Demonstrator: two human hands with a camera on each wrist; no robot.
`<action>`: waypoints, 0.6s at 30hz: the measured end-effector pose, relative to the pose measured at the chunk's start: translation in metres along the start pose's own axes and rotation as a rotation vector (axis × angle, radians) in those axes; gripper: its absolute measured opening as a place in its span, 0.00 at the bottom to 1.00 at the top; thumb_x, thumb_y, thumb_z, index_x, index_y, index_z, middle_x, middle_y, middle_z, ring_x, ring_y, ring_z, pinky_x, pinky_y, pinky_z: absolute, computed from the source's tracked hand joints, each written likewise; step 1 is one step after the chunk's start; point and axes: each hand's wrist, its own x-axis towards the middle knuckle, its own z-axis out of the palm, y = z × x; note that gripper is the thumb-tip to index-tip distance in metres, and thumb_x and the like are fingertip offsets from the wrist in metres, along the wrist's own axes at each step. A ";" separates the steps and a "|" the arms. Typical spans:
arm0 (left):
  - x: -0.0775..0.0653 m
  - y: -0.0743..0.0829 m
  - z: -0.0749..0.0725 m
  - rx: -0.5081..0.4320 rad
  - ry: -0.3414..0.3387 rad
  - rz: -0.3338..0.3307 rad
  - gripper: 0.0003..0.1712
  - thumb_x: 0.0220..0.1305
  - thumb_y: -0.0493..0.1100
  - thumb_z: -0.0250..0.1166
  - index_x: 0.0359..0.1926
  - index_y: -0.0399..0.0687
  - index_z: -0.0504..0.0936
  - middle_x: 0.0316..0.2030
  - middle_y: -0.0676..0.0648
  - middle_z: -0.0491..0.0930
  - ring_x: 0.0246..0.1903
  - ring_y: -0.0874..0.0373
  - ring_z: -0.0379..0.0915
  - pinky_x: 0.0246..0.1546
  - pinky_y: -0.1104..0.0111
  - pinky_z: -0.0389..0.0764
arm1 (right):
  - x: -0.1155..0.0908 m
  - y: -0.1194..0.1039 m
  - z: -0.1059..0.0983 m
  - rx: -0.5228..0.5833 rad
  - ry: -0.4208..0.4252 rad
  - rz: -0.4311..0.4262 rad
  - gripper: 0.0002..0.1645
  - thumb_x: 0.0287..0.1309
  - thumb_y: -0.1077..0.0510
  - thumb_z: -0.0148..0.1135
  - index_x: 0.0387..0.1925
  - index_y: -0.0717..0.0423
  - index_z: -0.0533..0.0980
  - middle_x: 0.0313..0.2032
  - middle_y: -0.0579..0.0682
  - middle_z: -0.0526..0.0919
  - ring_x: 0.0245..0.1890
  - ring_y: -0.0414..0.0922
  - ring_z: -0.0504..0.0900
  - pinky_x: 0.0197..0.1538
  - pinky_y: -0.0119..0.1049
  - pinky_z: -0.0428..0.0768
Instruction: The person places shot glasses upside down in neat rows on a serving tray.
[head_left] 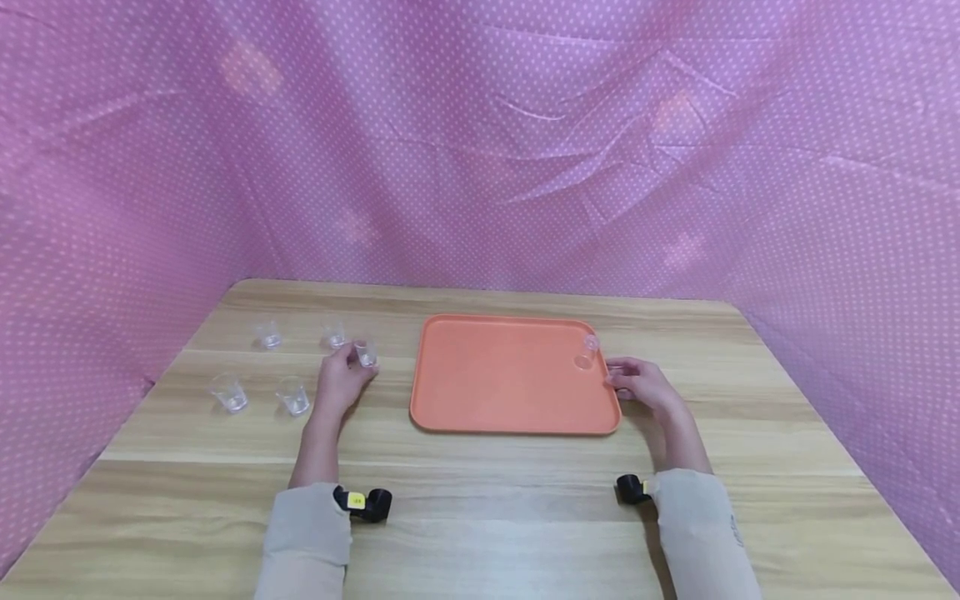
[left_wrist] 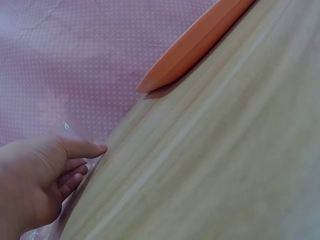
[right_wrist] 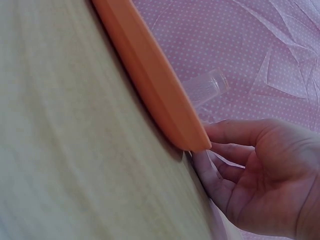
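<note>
My left hand is on the left of the table, its thumb and fingers pinching a clear plastic cup. In the left wrist view that cup is mostly hidden behind the fingers. Over on the right, my right hand grips the right rim of an orange tray. From the right wrist view, fingers lie along the tray's edge, one on top and one below. Upside down near the tray's right rim stands another clear cup.
Several more clear cups stand left of the left hand: a back one, one close behind the fingers, and front ones. A pink dotted curtain surrounds the wooden table.
</note>
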 end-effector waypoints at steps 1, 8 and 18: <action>0.000 -0.001 0.000 0.018 0.000 0.008 0.27 0.52 0.32 0.66 0.54 0.30 0.70 0.48 0.28 0.72 0.51 0.37 0.65 0.57 0.51 0.61 | 0.000 0.000 0.000 0.000 -0.001 -0.001 0.28 0.58 0.69 0.55 0.59 0.76 0.61 0.42 0.57 0.78 0.34 0.36 0.78 0.41 0.32 0.78; 0.002 -0.004 0.001 0.108 -0.014 0.030 0.24 0.54 0.33 0.65 0.53 0.31 0.72 0.49 0.30 0.72 0.53 0.37 0.61 0.57 0.50 0.58 | 0.001 0.001 0.000 0.008 -0.004 -0.003 0.28 0.59 0.69 0.54 0.59 0.76 0.60 0.39 0.54 0.78 0.34 0.36 0.78 0.41 0.33 0.78; 0.002 -0.004 0.001 0.091 -0.009 0.049 0.21 0.51 0.31 0.66 0.47 0.30 0.74 0.46 0.30 0.75 0.51 0.38 0.67 0.57 0.52 0.60 | -0.002 0.000 0.000 0.000 -0.004 -0.006 0.27 0.59 0.69 0.54 0.58 0.77 0.60 0.36 0.52 0.78 0.34 0.36 0.77 0.40 0.33 0.79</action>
